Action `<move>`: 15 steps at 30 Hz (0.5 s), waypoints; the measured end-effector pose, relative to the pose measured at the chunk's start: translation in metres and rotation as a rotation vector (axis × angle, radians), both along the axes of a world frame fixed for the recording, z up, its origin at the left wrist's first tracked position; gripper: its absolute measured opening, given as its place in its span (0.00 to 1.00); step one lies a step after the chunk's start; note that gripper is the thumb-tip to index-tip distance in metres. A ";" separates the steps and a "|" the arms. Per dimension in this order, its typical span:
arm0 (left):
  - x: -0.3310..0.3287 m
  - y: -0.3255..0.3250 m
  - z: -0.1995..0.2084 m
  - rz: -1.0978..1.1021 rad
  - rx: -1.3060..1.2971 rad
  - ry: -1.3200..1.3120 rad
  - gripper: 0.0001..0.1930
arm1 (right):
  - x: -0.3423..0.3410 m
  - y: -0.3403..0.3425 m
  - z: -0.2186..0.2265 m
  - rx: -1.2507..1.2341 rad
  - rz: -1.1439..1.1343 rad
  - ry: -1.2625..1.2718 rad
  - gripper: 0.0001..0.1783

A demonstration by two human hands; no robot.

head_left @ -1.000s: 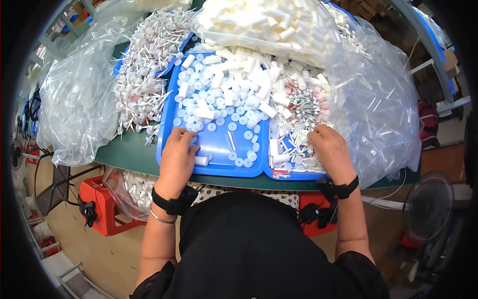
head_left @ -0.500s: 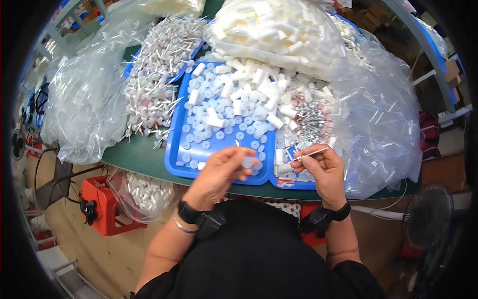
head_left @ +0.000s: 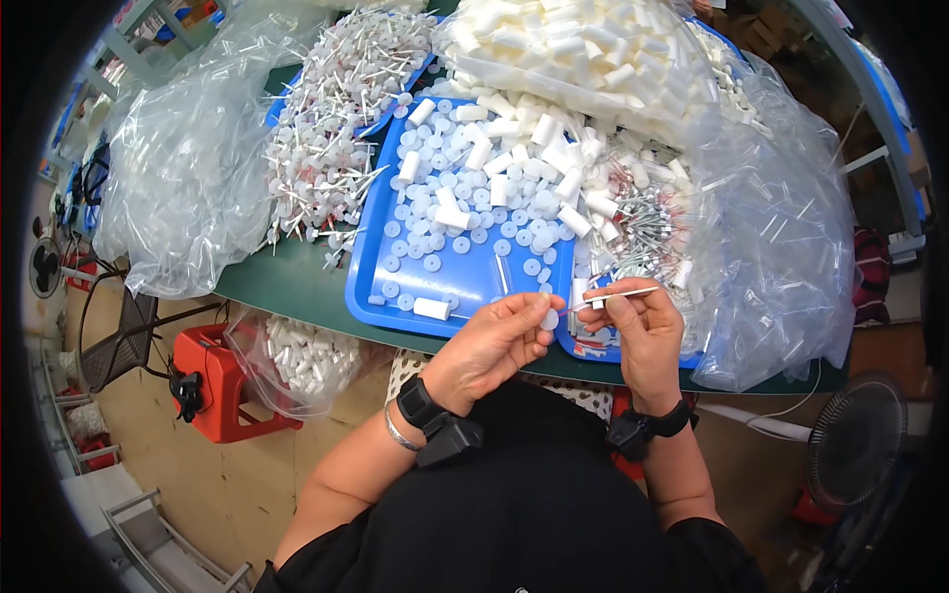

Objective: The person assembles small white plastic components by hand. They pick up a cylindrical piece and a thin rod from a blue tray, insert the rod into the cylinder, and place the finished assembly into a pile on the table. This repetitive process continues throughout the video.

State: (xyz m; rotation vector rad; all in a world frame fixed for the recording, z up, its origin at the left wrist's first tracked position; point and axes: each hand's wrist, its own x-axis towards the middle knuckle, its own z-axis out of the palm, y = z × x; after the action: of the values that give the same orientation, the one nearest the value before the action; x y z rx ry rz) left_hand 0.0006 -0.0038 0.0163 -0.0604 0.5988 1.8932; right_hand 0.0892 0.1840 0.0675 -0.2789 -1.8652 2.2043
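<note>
Low over the front edge of the blue tray (head_left: 395, 316), my left hand (head_left: 502, 346) is closed, thumb and forefinger pinching a translucent round disc (head_left: 551, 319) with a hole in it. Close to its right, my right hand (head_left: 645, 336) grips a thin white stick (head_left: 633, 293) between thumb and fingers, its end pointing left toward the disc. A thin strand seems to run between the two, too fine to make out clearly. Loose translucent discs (head_left: 432, 263) and white cylinders (head_left: 431, 308) lie in the tray before my hands.
Behind my right hand is a heap of thin metal-ended pieces (head_left: 647, 222). Finished-looking stick-and-disc pieces (head_left: 316, 148) pile up at left. Clear plastic bags (head_left: 188, 188) flank both sides; a bag of white cylinders (head_left: 583, 59) stands behind. A red stool (head_left: 213, 385) and a fan (head_left: 856, 430) are below.
My left hand has moved right with the disc, up close to the stick's end. My right hand still holds the stick in nearly the same place. The view has shifted slightly.
</note>
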 end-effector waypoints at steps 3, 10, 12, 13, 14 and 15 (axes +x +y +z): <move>0.002 0.002 0.001 0.010 -0.075 -0.002 0.17 | -0.001 -0.004 0.003 0.044 0.039 0.005 0.07; 0.002 0.001 0.017 0.116 -0.112 -0.033 0.17 | 0.001 0.000 0.000 0.179 0.015 -0.014 0.07; 0.002 -0.001 0.011 0.113 -0.111 -0.038 0.17 | 0.002 0.000 0.000 0.200 0.021 -0.028 0.07; 0.002 0.000 0.010 0.117 -0.104 -0.047 0.17 | 0.002 0.000 0.000 0.212 0.021 -0.020 0.07; 0.002 0.000 0.010 0.120 -0.098 -0.057 0.16 | 0.002 -0.001 0.000 0.225 0.020 -0.011 0.07; 0.002 0.000 0.009 0.124 -0.091 -0.067 0.16 | 0.003 -0.001 -0.001 0.238 0.020 -0.003 0.07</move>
State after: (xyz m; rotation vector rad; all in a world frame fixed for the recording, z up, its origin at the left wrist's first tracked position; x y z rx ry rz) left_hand 0.0026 -0.0039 0.0253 -0.2233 0.6480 1.9745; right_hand 0.0918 0.1831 0.0668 -0.2192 -2.1144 1.9685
